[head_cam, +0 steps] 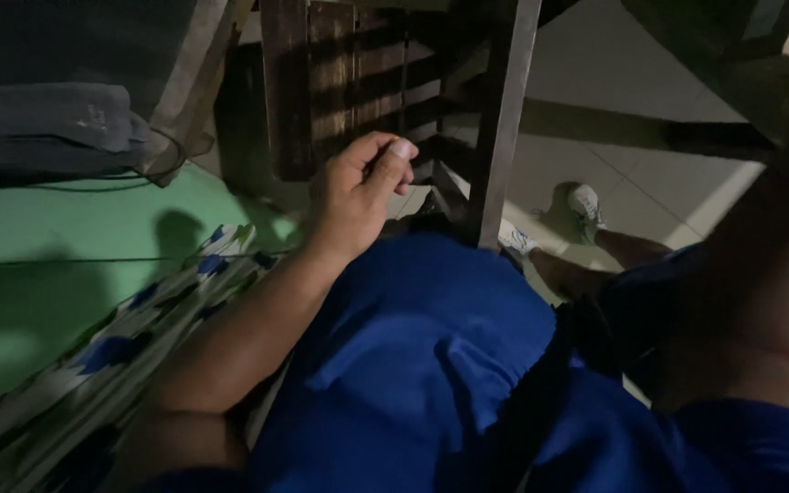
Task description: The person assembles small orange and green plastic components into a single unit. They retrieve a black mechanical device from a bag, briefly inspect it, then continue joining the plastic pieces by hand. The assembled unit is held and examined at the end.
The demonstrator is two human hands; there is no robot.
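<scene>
Blue fabric [413, 365] beside our loosely curled, empty left hand [353, 196] looks soft, light; we'd pinch a fold; right hand unseen.

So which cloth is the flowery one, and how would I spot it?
Start at the green table on the left. Along its near edge, beside the person's left forearm, lies the flowery cloth, running toward the bottom left corner. It alone has a pattern, pale with blue blotches and green bits; the blue fabric next to it is plain, and the folded grey cloth sits farther back.
</scene>
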